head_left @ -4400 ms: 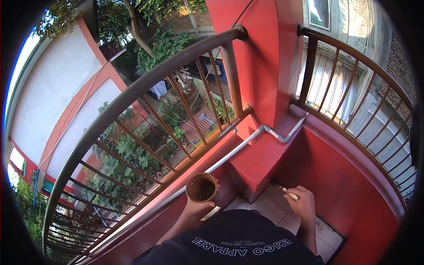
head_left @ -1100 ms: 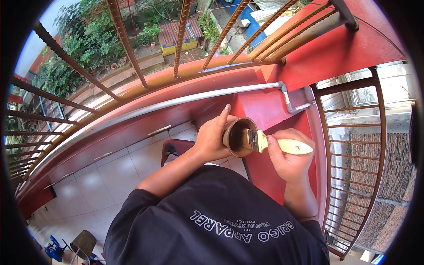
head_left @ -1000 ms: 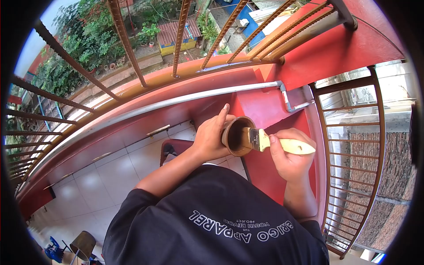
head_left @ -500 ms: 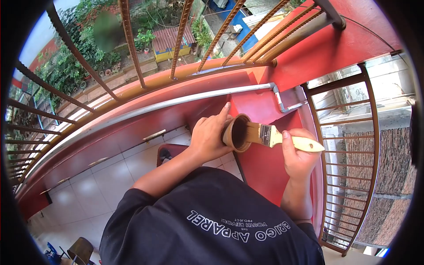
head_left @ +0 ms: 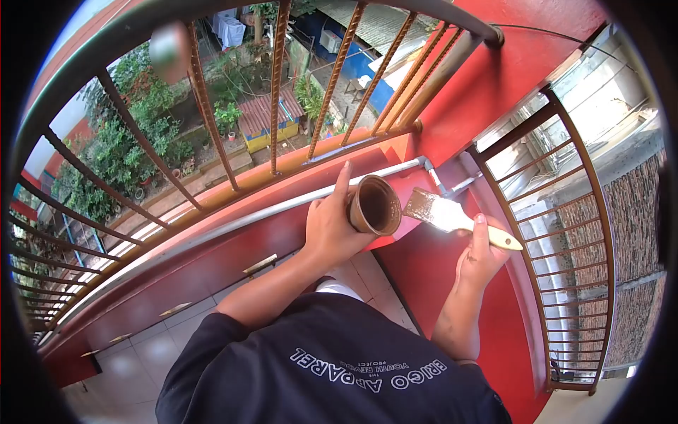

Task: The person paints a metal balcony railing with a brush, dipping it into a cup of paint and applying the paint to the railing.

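Observation:
In the head view my left hand is wrapped round a brown cup, its open mouth tilted toward me and its inside coated brown. My left index finger points up along the side of it. To the right, my right hand grips a paintbrush by its pale yellow handle. Brown paint covers the bristles, which lie just right of the cup's rim. Glare whitens the brush's metal band.
A curved brown railing of ribbed bars rises ahead, with a grey pipe along the red ledge below. Another railing stands at the right. Plants and a small rusty-roofed shed lie beyond. White floor tiles are at lower left.
The brush has come away from the cup's mouth and turned, showing its broad painted side. The view has shifted, bringing more of the railing's top into sight.

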Action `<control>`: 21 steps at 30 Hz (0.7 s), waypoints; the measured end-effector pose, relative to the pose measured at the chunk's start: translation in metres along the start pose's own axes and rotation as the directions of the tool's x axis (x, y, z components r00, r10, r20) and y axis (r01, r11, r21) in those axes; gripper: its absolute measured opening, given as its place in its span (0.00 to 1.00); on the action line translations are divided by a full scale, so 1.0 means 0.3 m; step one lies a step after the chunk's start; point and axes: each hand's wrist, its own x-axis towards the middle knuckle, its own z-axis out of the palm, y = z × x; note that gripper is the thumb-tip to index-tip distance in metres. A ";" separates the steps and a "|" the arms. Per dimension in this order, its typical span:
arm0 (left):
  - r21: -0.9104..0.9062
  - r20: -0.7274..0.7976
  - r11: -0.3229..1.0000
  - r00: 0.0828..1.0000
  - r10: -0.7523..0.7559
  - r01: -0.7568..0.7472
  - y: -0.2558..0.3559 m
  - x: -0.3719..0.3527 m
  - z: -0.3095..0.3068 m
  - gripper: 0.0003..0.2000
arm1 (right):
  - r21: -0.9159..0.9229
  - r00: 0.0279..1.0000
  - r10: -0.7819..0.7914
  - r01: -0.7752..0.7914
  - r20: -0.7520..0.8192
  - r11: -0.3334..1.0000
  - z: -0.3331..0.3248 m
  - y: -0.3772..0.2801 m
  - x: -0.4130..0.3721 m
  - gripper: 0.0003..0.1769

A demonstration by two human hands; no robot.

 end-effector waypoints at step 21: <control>-0.461 -0.058 0.877 0.982 -0.182 0.135 -0.136 0.055 -0.008 0.70 | 0.822 0.903 0.391 -0.083 -0.177 0.564 0.266 0.325 0.885 0.11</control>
